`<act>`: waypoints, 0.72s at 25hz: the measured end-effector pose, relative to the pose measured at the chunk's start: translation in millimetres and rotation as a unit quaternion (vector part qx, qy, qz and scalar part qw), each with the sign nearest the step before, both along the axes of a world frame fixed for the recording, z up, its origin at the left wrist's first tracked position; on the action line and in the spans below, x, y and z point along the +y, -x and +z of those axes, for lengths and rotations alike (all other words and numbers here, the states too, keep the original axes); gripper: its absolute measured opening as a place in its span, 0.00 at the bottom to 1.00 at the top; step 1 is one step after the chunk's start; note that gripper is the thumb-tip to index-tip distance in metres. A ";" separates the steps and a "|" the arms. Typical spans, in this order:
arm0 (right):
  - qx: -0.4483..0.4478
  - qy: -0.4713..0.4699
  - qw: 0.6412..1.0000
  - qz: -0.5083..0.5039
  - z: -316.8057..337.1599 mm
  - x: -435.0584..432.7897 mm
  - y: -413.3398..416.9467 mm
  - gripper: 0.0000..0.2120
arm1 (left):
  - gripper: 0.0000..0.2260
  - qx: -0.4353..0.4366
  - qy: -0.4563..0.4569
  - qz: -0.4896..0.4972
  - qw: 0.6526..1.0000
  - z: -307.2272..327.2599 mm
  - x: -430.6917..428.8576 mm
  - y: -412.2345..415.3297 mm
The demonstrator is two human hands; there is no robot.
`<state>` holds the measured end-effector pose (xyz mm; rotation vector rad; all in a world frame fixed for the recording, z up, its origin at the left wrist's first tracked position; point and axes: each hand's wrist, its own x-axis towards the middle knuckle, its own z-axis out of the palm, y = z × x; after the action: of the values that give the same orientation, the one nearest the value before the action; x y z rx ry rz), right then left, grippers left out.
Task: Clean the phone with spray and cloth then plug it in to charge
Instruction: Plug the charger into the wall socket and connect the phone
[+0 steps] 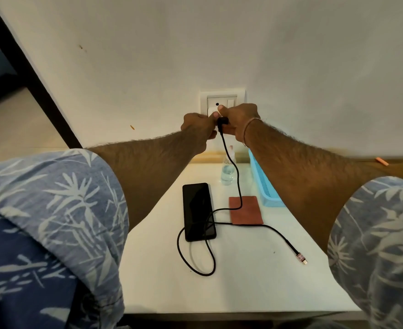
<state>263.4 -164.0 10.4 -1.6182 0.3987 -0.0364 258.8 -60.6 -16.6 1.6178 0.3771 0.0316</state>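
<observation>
At the far wall socket (221, 99) the left hand's (199, 125) grip pinches the white adapter (211, 112), and the right hand's (237, 119) grip pinches the cable's (237, 184) plug end. The phone (198, 211) lies flat on the desk (243, 288) under a cable loop. It is likely slick and fragile, so hold it by its long edges, and take the limp cable by its stiff connector (301, 257), near right.

Both arms are stretched forward and the hands are held close together beyond the far edge of the tabletop (243, 281). An adapter (211, 111) is gripped in the left hand (199, 127); a plug (223, 121) is pinched by the right hand (239, 121).
</observation>
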 end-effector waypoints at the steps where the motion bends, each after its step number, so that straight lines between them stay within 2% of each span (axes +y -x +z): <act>1: 0.002 0.004 1.000 0.011 2.0 -4.0 5.4 0.20 | 0.19 0.007 -0.004 -0.015 1.000 -0.2 2.8 3.9; 5: -0.068 0.095 0.993 0.030 6.8 -34.0 48.8 0.16 | 0.18 0.009 -0.048 -0.088 0.995 -7.1 19.9 33.7; 7: -0.113 0.146 0.982 0.031 -1.6 -59.8 79.2 0.12 | 0.13 0.006 -0.109 -0.140 0.984 -20.0 34.4 53.3; 9: -0.103 0.214 0.970 0.049 -20.6 -88.4 114.0 0.09 | 0.07 0.000 -0.218 -0.204 0.954 -36.3 51.4 77.8; 10: -0.068 0.260 0.960 0.073 -32.3 -102.0 130.4 0.08 | 0.06 -0.007 -0.300 -0.247 0.921 -45.3 60.0 88.5; 11: -0.016 0.320 0.941 0.110 -45.4 -114.5 146.8 0.09 | 0.10 -0.017 -0.393 -0.301 0.869 -53.8 67.2 98.8; 12: 0.049 0.388 0.906 0.160 -59.8 -125.7 162.3 0.11 | 0.17 -0.026 -0.476 -0.361 0.801 -62.4 73.6 107.0; 14: 0.183 0.507 0.803 0.254 -87.7 -141.5 189.7 0.21 | 0.31 -0.034 -0.583 -0.466 0.665 -77.2 81.2 119.6; 15: 0.231 0.538 0.761 0.279 -99.4 -146.3 200.7 0.25 | 0.36 -0.045 -0.623 -0.498 0.601 -82.4 82.3 123.9; 16: 0.257 0.546 0.744 0.286 -108.8 -149.0 208.8 0.27 | 0.40 -0.059 -0.657 -0.519 0.544 -86.2 81.0 126.5; 18: 0.260 0.533 0.756 0.275 -120.7 -149.7 218.3 0.27 | 0.44 -0.084 -0.701 -0.534 0.466 -91.9 73.9 129.0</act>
<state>45.2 -313.8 -110.3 -2.8505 0.3067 0.7914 129.9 13.3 -108.6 3.1615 -1.3147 -0.6184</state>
